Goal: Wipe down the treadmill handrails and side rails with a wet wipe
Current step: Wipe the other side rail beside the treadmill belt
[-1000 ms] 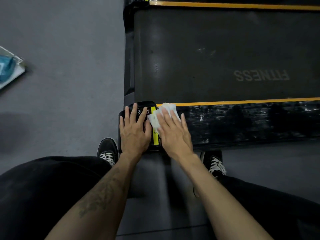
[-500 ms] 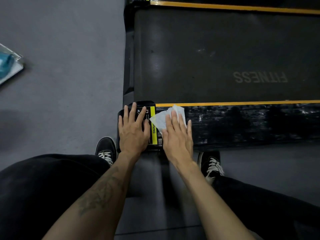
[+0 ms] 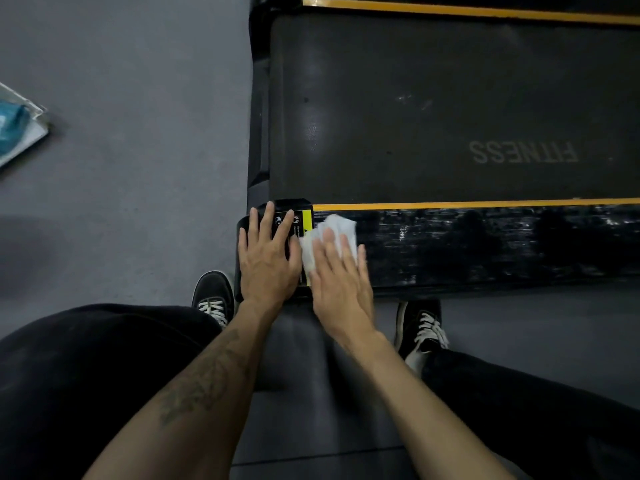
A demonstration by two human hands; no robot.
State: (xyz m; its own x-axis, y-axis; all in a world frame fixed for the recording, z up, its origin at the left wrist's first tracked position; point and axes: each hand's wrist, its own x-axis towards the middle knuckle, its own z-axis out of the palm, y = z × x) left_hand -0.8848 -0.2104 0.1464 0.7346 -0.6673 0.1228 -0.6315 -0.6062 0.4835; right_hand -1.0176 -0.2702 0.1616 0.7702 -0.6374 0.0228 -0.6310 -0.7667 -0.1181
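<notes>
Down at the rear corner of the treadmill, I've got both hands flat on the near side rail [image 3: 485, 247]. Right hand [image 3: 341, 275] is spread over the white wet wipe [image 3: 341, 228], fingers straight, pressing it onto the black rail rather than pinching it. No closed grip there: the wipe sits under the fingers and palm, its crumpled edge poking out beyond the fingertips and to the left of the hand, just below the orange stripe [image 3: 467, 204]. Left hand [image 3: 268, 261] lies just beside it, fingers extended and slightly splayed, resting on the black end cap [image 3: 291, 206] with nothing held. A yellow warning label [image 3: 307, 220] shows in the narrow gap between the two hands, and the wipe overlaps its lower part. Rail surface to the right looks streaky and glossy. Beyond the stripe runs the dark belt [image 3: 433, 109], "FITNESS" printed on it, upside down to me. Black sneakers [image 3: 420, 327] sit on the grey floor [image 3: 121, 133] either side of my arms. Far left, a teal-and-white packet [image 3: 15, 129] lies on the floor, well apart.
</notes>
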